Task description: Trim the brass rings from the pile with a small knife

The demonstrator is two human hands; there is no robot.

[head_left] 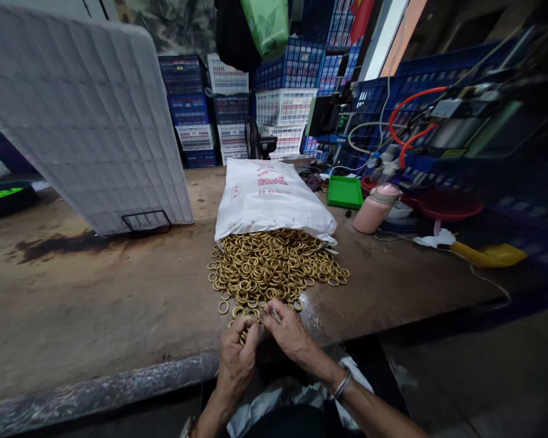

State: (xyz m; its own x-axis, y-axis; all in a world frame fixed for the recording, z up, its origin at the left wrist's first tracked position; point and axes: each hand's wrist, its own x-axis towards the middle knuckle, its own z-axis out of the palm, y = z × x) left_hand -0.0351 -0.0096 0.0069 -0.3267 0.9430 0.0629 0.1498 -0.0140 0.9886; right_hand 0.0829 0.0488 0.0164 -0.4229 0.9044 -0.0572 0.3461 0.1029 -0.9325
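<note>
A heap of brass-coloured rings (274, 264) spills from the open mouth of a white sack (269, 198) lying on the worn brown table (119, 304). My left hand (237, 356) is at the table's near edge, fingers curled round a few rings. My right hand (288, 331), with a metal bracelet on the wrist, is beside it, fingers pinched on a thin metal piece at the near edge of the heap. The two hands nearly touch.
A grey quilted panel (82, 109) leans at the left on a black wire stand. To the right are a green tray (344, 191), a pink bottle (375, 208), a red bowl (447, 204) and a yellow scoop (491, 255). Stacked blue and white crates (256, 103) fill the back.
</note>
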